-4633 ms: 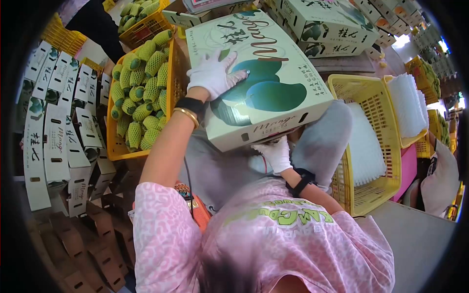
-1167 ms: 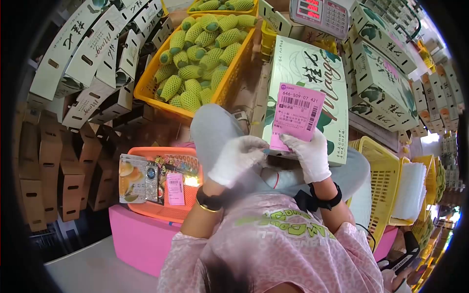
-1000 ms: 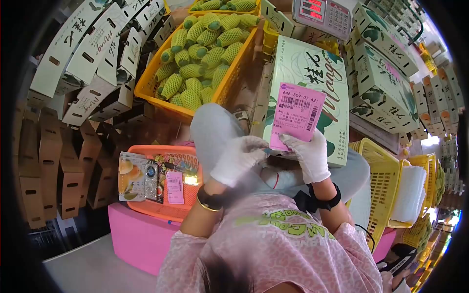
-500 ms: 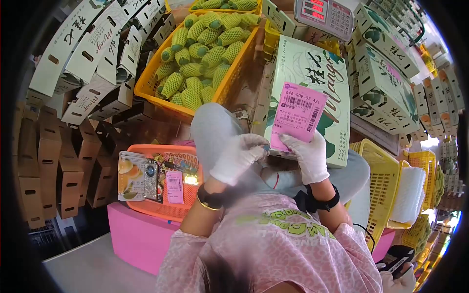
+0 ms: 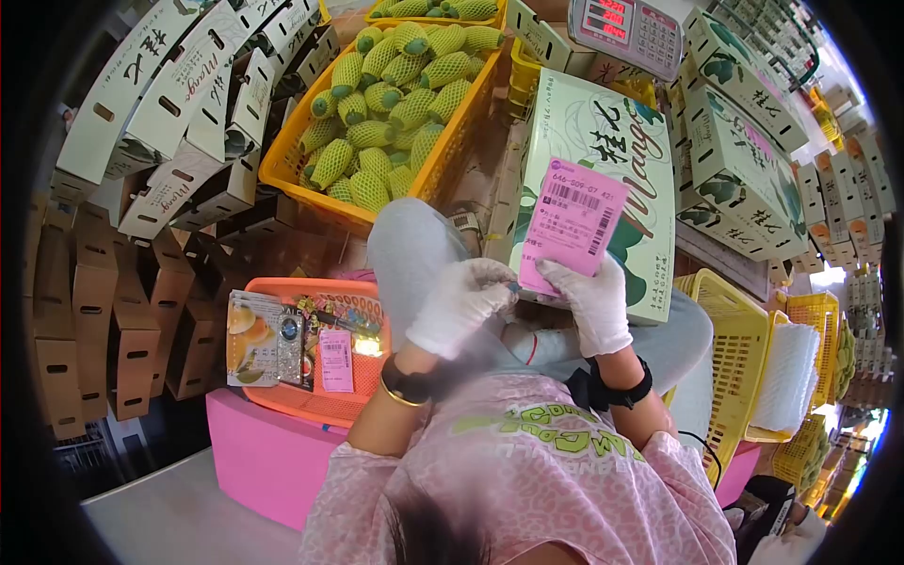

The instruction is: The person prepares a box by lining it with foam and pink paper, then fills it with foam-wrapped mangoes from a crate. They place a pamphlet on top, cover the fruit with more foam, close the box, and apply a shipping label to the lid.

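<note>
A pink shipping label (image 5: pixel 576 218) with printed text and barcodes is pinched at its lower edge by my gloved right hand (image 5: pixel 595 303). Behind the label lies a closed white mango carton (image 5: pixel 603 122) with green leaf pictures. To the left of it, my gloved left hand (image 5: pixel 463 306) is closed, its fingertips together near the label's lower left corner. A small dark bluish bit shows at those fingertips, too small to name. My knees are bent below the carton.
An orange basket (image 5: pixel 377 363) at left holds cards, a phone and another pink label. Beyond stands a yellow crate (image 5: pixel 282 168) of net-wrapped mangoes (image 5: pixel 372 135). A scale (image 5: pixel 626 33) sits behind the carton; folded cartons (image 5: pixel 132 85) and yellow crates flank me. Another person's gloved hand (image 5: pixel 791 541) shows lower right.
The label has shifted slightly left and tilted a little in my right hand. My left hand has hardly moved. The other person's gloved hand at lower right has moved right.
</note>
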Demonstrator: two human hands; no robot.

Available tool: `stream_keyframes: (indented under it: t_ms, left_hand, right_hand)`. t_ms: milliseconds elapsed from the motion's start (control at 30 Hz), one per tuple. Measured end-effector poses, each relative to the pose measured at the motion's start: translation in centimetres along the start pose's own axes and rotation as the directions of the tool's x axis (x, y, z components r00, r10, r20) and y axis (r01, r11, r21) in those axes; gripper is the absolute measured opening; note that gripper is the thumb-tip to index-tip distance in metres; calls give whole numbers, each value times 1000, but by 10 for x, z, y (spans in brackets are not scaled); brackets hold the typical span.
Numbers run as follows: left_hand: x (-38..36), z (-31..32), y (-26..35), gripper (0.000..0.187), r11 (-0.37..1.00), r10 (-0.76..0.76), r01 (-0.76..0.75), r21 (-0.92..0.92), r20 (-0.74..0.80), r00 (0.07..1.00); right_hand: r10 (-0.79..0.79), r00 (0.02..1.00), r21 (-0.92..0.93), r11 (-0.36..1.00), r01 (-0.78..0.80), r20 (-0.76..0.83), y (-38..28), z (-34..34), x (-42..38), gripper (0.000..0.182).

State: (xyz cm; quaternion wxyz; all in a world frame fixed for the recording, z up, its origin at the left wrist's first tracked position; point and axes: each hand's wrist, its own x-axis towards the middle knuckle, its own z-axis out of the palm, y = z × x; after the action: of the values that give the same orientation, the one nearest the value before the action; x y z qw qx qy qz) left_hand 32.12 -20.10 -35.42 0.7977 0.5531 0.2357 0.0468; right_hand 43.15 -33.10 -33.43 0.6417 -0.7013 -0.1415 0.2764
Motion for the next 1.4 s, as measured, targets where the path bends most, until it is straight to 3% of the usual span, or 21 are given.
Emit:
stream_keyframes:
  t_ms: [100,167,200,233,300,433,500,567,667,733,833,900,933,1033,1100,1133,1233,1300,1333,1367,1400]
  left_hand:
    - [-2,0,4,13,984,-58,65,-167,49,997]
    - [-2,-2,7,14,984,-55,71,-161,101,993]
    - [-2,-2,8,15,985,-50,74,-157,151,987]
    - [-1,-2,6,15,985,-51,75,-156,153,987]
    - [3,-3,-1,18,959,-38,100,-264,229,973]
    - [6,-6,-4,19,914,-92,211,-347,331,939]
    - [4,-8,-7,19,821,-96,262,-507,330,939]
    - [5,-12,-7,18,827,-80,256,-500,345,935]
    - [8,1,-17,15,876,128,-94,-474,40,991]
    - [11,6,-9,14,846,148,-69,-528,108,983]
    - [20,11,-11,8,859,150,-29,-511,197,969]
    - [25,27,-9,10,828,168,-108,-550,58,984]
    - [34,19,-22,15,915,390,-399,62,112,914]
    - [45,41,-8,20,938,289,-262,-228,95,953]
    - [56,51,1,21,978,208,-208,-16,38,977]
    - [72,43,-15,20,910,331,-349,224,113,937]
    - [99,59,-19,20,821,398,-396,411,85,914]
    - [111,64,-18,16,766,290,-296,570,104,951]
    - [112,74,-15,14,845,210,-191,499,18,978]
    - [121,79,-33,10,924,262,-253,289,5,965]
    - [123,87,-27,10,957,66,-67,283,12,998]
  right_hand:
    - [6,999,-176,984,-14,-46,-8,6,-10,51]
    - [-495,868,-561,705,434,50,-5,3,-11,52]
    - [-551,813,-537,635,556,189,-11,-3,-12,48]
    - [-551,813,-538,635,554,187,-15,-9,-9,48]
    - [-669,448,-497,134,858,594,-24,-19,-2,41]
    - [-775,448,-500,199,843,447,-14,-25,-2,36]
    - [-756,515,-530,265,806,405,-18,-29,-4,32]
    - [-783,601,-566,425,707,163,-11,-40,-1,27]
    - [-590,801,-472,678,563,108,-6,-47,-1,18]
    - [-373,922,-317,867,385,103,-3,-49,3,14]
    - [-266,958,-211,936,282,102,-11,-50,6,11]
    - [-329,935,-277,894,353,130,-11,-56,11,10]
    - [-271,957,-313,904,290,106,-15,-58,12,10]
    - [-191,979,-355,913,204,69,-17,-72,21,11]
    - [-264,957,-549,786,284,118,-23,-84,28,11]
    - [-299,947,-546,778,311,114,-20,-92,32,11]
    - [-372,920,-608,706,365,120,-22,-112,42,12]
    - [-292,956,-628,743,229,4,-34,-126,45,11]
    - [-190,980,-535,835,128,-61,-41,-139,49,12]
    - [-324,945,-641,735,221,-46,-39,-156,61,15]
    - [-248,967,-679,721,140,-64,-44,-171,73,17]
